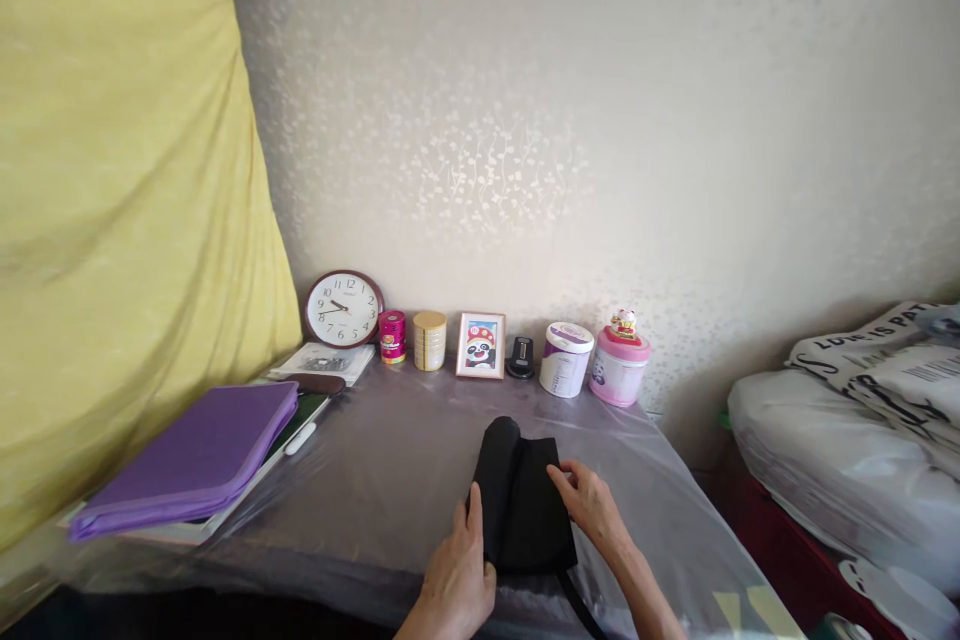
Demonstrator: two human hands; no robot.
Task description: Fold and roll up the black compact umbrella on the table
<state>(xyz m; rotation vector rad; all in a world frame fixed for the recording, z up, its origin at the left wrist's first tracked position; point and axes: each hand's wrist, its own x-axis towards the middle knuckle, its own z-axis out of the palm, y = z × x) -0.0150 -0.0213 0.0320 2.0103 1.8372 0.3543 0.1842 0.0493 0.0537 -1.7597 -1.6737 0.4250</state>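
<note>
The black wrap (536, 510) lies on the worktop (375, 480) between both grips — the left hand (459, 575) part-curled around its rolled side, the right hand (586, 500) pinching the flat flap's edge.

My right wrist (618, 540): bare, slim. Ahead of wrist, my right hand (589, 500): ungloved, slender fingers, nails too small to make out. Behind wrist, my right forearm (646, 588): bare too, smooth outline, widening gradually. Left of wrist, my left hand (461, 565): likewise ungloved, slender-fingered, back gently rounded.
</note>
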